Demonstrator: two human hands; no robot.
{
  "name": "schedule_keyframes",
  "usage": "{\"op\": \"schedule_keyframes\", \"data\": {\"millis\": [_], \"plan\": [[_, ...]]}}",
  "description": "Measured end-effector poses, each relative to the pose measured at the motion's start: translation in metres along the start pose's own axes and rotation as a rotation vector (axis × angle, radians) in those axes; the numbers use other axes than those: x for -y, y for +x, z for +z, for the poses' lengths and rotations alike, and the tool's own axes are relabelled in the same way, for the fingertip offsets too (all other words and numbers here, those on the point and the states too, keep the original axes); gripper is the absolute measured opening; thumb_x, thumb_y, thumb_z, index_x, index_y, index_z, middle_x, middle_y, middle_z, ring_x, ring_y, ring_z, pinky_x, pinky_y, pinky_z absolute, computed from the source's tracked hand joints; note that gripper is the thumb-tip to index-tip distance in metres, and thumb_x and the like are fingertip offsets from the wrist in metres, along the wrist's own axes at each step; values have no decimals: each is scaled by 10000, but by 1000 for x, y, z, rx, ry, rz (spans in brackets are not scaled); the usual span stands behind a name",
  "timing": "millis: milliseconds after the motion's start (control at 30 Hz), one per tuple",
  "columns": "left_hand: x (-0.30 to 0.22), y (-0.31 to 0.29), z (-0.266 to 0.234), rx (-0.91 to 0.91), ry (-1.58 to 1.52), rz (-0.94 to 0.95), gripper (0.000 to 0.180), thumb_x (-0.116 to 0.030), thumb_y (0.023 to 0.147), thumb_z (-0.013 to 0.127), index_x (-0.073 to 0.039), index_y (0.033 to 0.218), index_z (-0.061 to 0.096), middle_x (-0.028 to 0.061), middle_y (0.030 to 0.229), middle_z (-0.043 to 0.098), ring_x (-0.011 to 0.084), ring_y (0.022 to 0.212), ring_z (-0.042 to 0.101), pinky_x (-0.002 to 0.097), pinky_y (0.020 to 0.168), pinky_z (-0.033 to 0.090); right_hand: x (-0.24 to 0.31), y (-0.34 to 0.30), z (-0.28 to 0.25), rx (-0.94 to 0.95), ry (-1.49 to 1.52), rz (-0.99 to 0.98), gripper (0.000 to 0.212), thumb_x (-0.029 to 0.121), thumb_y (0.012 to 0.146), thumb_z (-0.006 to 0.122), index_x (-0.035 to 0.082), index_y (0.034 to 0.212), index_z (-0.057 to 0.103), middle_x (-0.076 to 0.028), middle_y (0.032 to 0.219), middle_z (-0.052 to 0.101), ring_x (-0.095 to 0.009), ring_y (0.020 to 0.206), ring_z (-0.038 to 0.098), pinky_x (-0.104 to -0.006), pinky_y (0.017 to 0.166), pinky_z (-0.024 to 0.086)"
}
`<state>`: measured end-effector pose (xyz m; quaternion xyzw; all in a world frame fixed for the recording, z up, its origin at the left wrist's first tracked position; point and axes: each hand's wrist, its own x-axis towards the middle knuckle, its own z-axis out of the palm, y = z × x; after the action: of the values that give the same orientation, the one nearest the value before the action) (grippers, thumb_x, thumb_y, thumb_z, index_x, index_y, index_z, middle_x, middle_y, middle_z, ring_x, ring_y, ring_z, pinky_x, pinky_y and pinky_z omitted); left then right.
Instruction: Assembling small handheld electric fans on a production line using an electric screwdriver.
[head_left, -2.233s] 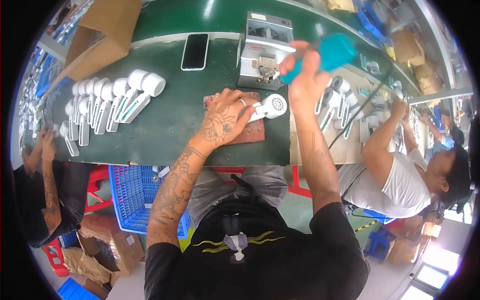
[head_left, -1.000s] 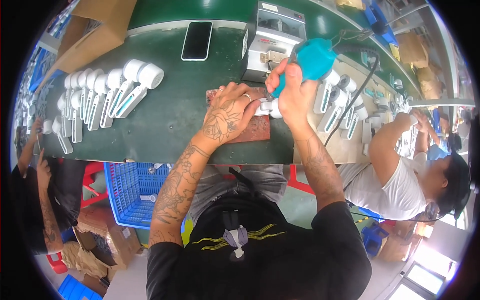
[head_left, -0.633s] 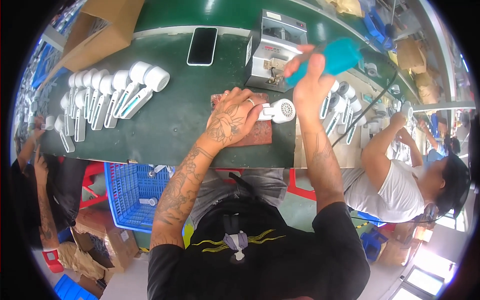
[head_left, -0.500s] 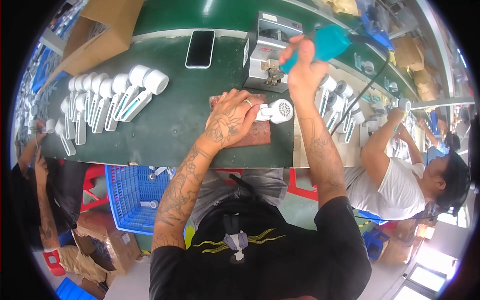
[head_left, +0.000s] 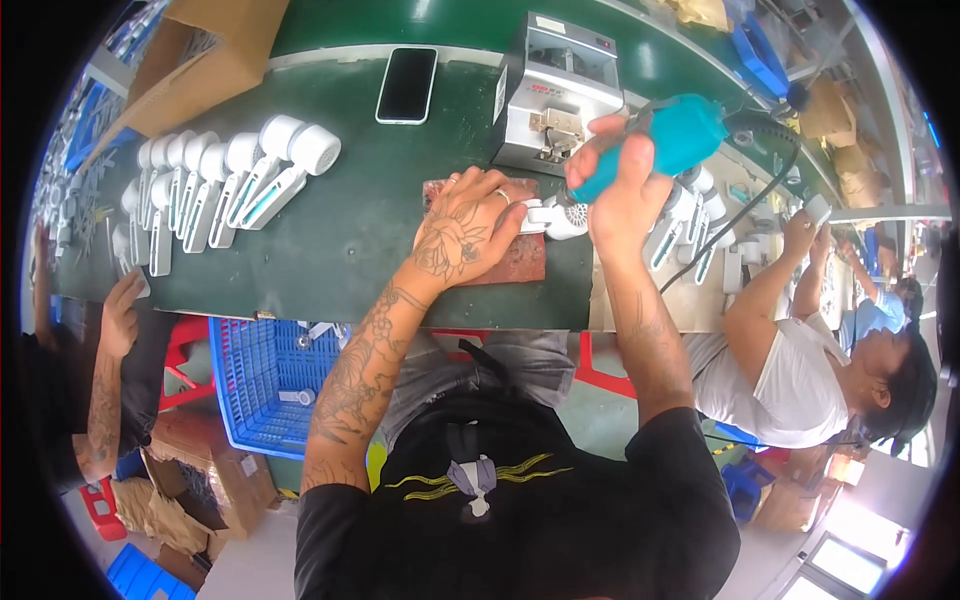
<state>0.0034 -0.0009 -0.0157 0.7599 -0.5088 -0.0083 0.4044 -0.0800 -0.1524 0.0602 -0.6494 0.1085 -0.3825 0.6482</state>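
Observation:
A white handheld fan [head_left: 571,224] with a round grilled head lies on a reddish pad [head_left: 515,268] at the middle of the bench. My left hand [head_left: 458,230] is over its handle, holding it down, fingers curled and the thumb against the white body. A teal electric screwdriver [head_left: 688,132] with a dark cord is gripped in my right hand [head_left: 632,195]. It slants down to the left, its tip close above the fan's head; whether they touch I cannot tell. Most of the handle is hidden under my left hand.
A grey metal machine [head_left: 550,95] stands behind the pad, near a phone [head_left: 407,86]. White fans [head_left: 205,185] stand in rows at left; more fans [head_left: 690,220] lie at right. A blue basket [head_left: 250,400] sits below the bench edge. Co-workers sit on both sides.
My right hand has brought the screwdriver down from in front of the machine to the fan's head. My left hand stays on the fan. At left, a co-worker's hand has shifted toward a fan.

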Motion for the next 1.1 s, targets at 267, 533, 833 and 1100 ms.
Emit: {"op": "schedule_keyframes", "data": {"millis": [267, 533, 833, 1100], "plan": [[-6, 3, -6, 53, -11, -31, 242, -237, 934, 595, -87, 1068, 729, 81, 1072, 636, 305, 1015, 567, 463, 961, 447, -8, -18, -2, 43, -25, 16, 558, 497, 1016, 543, -59, 1060, 555, -89, 647, 534, -199, 578, 552, -331, 561, 462], [-8, 2, -6, 58, 36, -27, 231, -223, 937, 595, -93, 1082, 719, 74, 1083, 634, 295, 1020, 570, 457, 948, 448, -24, -26, -4, 39, 63, 8, 507, 481, 1006, 577, -20, 971, 510, -91, 664, 528, -201, 574, 544, -339, 553, 468], [-8, 3, -8, 20, 20, 33, 240, -224, 935, 614, -86, 1113, 697, 54, 1130, 641, 285, 1053, 580, 439, 943, 461, -27, -27, -2, 58, 34, -44, 466, 456, 1014, 574, 1, 936, 511, -92, 668, 536, -201, 569, 546, -338, 549, 472], [-19, -42, -9, -129, 230, 278, 333, -238, 802, 817, -117, 1077, 673, 56, 1067, 691, 254, 975, 668, 422, 842, 513, 16, -61, -30, -184, 384, 109, 754, 784, 870, 514, 44, 1003, 564, -42, 634, 472, -180, 533, 454, -331, 508, 402]]}}
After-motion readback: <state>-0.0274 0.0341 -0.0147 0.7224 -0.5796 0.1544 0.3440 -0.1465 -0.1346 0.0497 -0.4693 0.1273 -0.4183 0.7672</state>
